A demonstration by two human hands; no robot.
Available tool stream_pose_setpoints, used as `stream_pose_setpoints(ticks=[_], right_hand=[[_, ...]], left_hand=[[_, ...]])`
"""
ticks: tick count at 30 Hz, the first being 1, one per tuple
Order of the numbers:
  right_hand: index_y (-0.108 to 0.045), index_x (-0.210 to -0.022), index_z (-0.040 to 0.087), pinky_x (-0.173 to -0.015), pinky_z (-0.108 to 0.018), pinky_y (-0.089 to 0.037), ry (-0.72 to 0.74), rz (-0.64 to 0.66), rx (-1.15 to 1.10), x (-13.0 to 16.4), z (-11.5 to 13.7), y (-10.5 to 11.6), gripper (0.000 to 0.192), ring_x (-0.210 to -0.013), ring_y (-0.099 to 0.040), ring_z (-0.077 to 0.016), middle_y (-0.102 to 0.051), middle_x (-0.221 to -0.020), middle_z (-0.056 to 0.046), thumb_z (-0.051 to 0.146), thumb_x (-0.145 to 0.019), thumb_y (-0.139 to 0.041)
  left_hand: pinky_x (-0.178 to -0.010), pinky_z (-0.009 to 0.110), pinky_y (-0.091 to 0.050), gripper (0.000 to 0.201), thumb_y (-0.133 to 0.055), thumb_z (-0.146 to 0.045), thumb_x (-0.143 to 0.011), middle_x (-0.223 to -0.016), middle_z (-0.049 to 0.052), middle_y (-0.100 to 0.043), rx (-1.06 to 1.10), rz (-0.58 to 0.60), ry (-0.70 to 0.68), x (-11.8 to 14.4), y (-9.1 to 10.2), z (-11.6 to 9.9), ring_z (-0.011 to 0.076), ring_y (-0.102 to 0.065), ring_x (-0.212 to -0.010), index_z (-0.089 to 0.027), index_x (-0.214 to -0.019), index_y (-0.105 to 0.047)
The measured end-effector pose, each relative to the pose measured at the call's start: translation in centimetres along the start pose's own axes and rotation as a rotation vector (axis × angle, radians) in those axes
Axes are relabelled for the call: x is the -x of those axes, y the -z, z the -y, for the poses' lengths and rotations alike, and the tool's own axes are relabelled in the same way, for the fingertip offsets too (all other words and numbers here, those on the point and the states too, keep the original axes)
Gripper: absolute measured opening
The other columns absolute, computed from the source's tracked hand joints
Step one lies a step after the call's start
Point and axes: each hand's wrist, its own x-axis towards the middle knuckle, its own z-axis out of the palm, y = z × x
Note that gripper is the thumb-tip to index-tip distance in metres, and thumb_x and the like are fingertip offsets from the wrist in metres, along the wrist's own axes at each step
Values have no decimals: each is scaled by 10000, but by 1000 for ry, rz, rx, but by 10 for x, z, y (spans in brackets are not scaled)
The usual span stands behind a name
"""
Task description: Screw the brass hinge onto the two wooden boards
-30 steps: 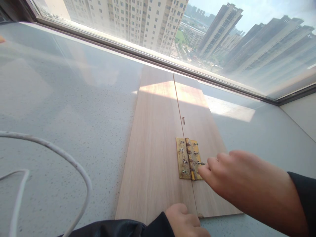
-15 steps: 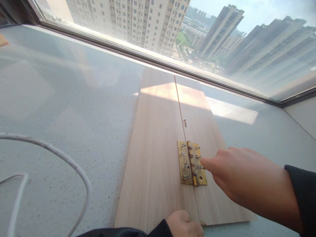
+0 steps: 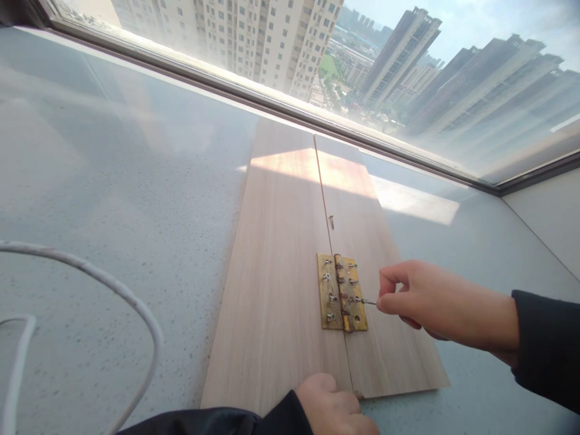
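Two light wooden boards (image 3: 276, 284) lie side by side on a grey speckled sill, joined by a brass hinge (image 3: 341, 292) with several screws sticking out of it. My right hand (image 3: 435, 302) pinches a thin screw (image 3: 368, 301) at the hinge's right leaf between thumb and forefinger. My left hand (image 3: 333, 408) rests on the near edge of the boards at the seam, fingers curled on the wood. One loose screw (image 3: 331, 222) lies on the seam beyond the hinge.
A white cable (image 3: 113, 290) loops across the sill (image 3: 113, 181) at the left. A window frame (image 3: 272, 115) runs along the far edge, with tall buildings outside. A wall meets the sill at the far right.
My right hand drew back from the hinge a little to the right and now pinches a screw at the right leaf. The left hand stayed at the boards' near edge.
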Motion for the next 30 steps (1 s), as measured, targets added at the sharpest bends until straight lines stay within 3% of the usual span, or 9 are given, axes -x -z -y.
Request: stream_pose_setpoints(ticks=[2,5,9,13,15,18,21,24,30], right_hand=[[-485,-631,203,-480,-254,-308,41,-59,89,2,-1,-1,134,-471,-446,-111,-559,-525,7,152,-755,-477],[-488,-600,202,-508,-267,-284,226,-158,347,7,-1,1,140,-514,-425,-120,-561,-576,-2,142,-715,-539],[-530,-617,199,-502,-306,-133,629,-310,774,18,-1,2,225,-477,-391,-122,-548,-576,-7,64,-795,-506],[-577,-674,187,-516,-324,-98,942,-367,968,26,-3,-2,220,-481,-455,-125,-562,-606,-8,-20,-737,-534],[-578,-690,190,-511,-320,-99,910,-359,981,26,-2,-5,230,-460,-449,-125,-569,-592,-5,-29,-734,-521],[-560,-679,199,-507,-322,-97,695,-353,924,25,3,-8,253,-432,-403,-124,-557,-542,2,-35,-736,-483],[-555,-665,209,-498,-310,-101,501,-346,843,21,7,-9,215,-437,-319,-117,-532,-545,-7,56,-794,-475],[-550,-633,217,-475,-288,-147,407,-265,731,13,5,-6,224,-451,-258,-119,-498,-553,-16,176,-836,-463],[-541,-596,202,-518,-281,-333,221,-108,418,-2,6,6,182,-527,-471,-134,-594,-605,-27,205,-775,-511]], left_hand=[[-410,277,-34,571,-742,-204,-721,-354,-65,-269,58,-116,-18,-9,8,2,56,-281,-314,-148,-483,-226],[-422,291,-59,542,-744,-397,-693,-403,-55,-348,119,-252,17,-19,26,3,89,-322,-352,-179,-489,-292],[-441,299,-102,483,-772,-360,-640,-427,-51,-406,141,-169,101,-25,44,4,104,-343,-395,-177,-486,-352],[-450,304,-88,507,-778,-397,-650,-431,-49,-414,123,-176,98,-23,44,2,107,-329,-399,-181,-489,-348],[-458,309,-73,556,-786,-415,-641,-414,-45,-379,90,-205,114,-21,40,0,103,-324,-393,-176,-481,-311],[-462,307,-69,583,-791,-428,-642,-407,-47,-357,65,-201,102,-21,35,-3,92,-343,-388,-169,-497,-288],[-462,299,-62,627,-797,-463,-639,-402,-50,-354,53,-207,87,-21,34,-3,85,-347,-382,-163,-506,-263],[-462,292,-63,668,-848,-415,-572,-405,-57,-354,43,-181,78,-22,35,-1,78,-343,-387,-151,-515,-237],[-464,296,-37,701,-833,-408,-606,-387,-54,-342,18,-106,37,-23,37,2,79,-343,-374,-147,-553,-184]])
